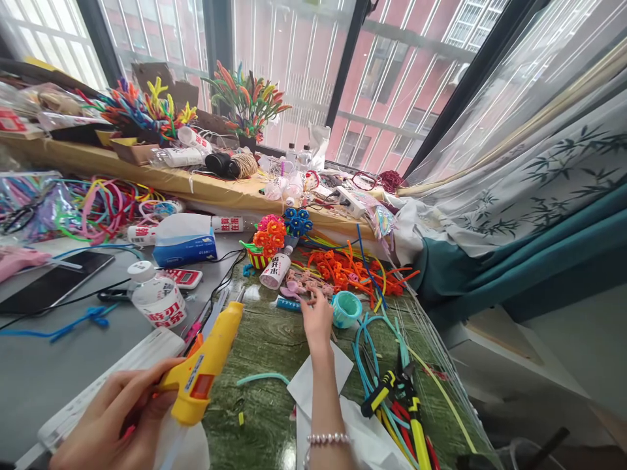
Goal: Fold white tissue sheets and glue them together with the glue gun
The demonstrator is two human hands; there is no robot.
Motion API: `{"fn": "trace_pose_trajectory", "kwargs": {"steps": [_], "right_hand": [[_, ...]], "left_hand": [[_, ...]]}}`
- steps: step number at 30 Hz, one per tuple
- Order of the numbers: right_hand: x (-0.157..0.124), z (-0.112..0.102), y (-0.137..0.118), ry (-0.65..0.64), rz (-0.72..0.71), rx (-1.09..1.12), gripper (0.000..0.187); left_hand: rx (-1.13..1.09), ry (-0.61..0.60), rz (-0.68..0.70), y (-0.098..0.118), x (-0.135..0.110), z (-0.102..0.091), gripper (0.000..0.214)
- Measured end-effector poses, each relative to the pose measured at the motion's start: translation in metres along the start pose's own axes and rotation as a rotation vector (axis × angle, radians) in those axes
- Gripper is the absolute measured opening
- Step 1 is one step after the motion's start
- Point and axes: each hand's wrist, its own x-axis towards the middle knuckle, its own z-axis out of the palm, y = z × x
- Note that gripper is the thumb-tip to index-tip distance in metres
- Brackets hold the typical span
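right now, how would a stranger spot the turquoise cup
On the green wood-patterned tabletop, find the person's right hand. The turquoise cup sits just right of it, hollow and round, unlike the tangled orange strands beyond.

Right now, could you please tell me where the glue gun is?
In the head view, the yellow glue gun is low and left of centre, held in the left hand, left of the right hand.
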Motion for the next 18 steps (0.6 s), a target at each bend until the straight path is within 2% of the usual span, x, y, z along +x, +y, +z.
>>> {"fn": "trace_pose_trajectory", "kwargs": {"steps": [2,5,7,9,14,18], "right_hand": [[-0.003,-0.001,0.014,0.002,0.063,-0.035,0.032],[-0.013,-0.002,0.031,-0.031,0.112,-0.084,0.015],[-0.018,0.000,0.037,-0.062,0.112,-0.108,0.016],[-0.020,0.006,0.039,-0.082,0.094,-0.123,0.020],[-0.016,0.024,0.039,-0.080,0.064,-0.133,0.030],[-0.012,0.032,0.038,-0.061,0.048,-0.103,0.032]], "left_hand": [[0.006,-0.011,0.038,-0.010,0.002,0.001,0.025],[0.004,-0.032,0.158,-0.033,0.006,0.003,0.024],[0.001,-0.043,0.172,-0.039,0.007,0.004,0.025],[0.004,-0.049,0.134,-0.031,0.004,0.004,0.027],[-0.001,-0.042,0.000,0.004,-0.004,0.003,0.028],[0.044,-0.031,0.017,0.009,-0.003,0.003,0.028]]}}
